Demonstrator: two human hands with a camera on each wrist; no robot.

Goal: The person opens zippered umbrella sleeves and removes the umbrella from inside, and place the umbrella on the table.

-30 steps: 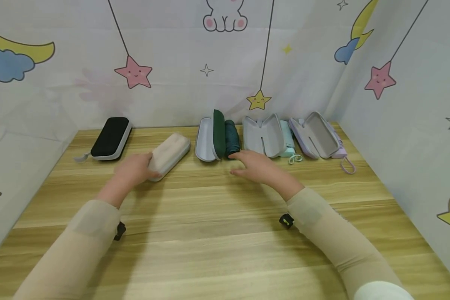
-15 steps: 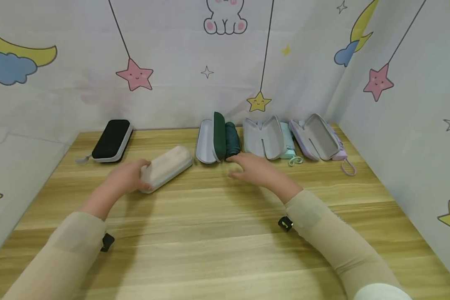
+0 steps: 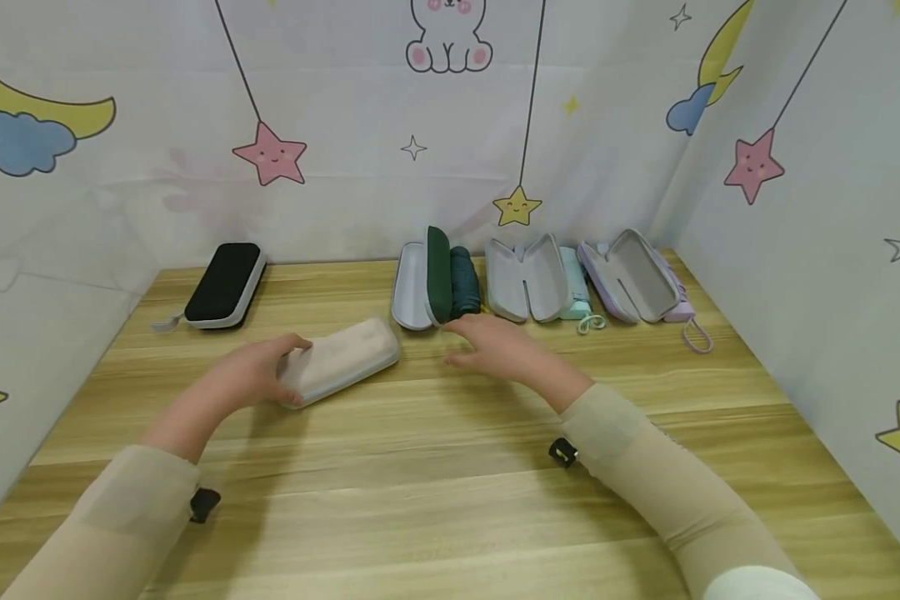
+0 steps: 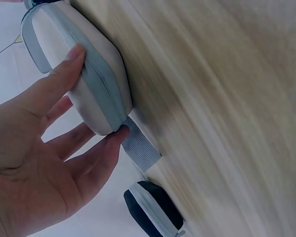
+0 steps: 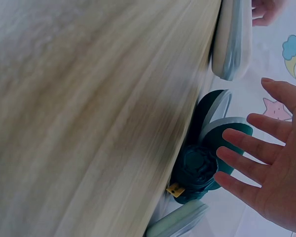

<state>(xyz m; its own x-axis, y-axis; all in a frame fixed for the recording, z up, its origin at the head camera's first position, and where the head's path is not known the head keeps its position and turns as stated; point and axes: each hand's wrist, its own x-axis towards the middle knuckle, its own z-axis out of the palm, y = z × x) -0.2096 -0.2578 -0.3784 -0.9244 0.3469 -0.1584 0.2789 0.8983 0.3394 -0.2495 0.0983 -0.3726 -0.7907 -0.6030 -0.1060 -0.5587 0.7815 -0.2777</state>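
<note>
Though near green case (image 3: 438,279), cream case's (image 3: 342,358) edge apart.

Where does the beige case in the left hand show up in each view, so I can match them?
Head: the beige case, left of centre and slightly below.
Left wrist: the beige case, upper left.
Right wrist: the beige case, right of centre, cut off by the top edge.
Shared landmark: the left hand, at the case in all three views.
</note>
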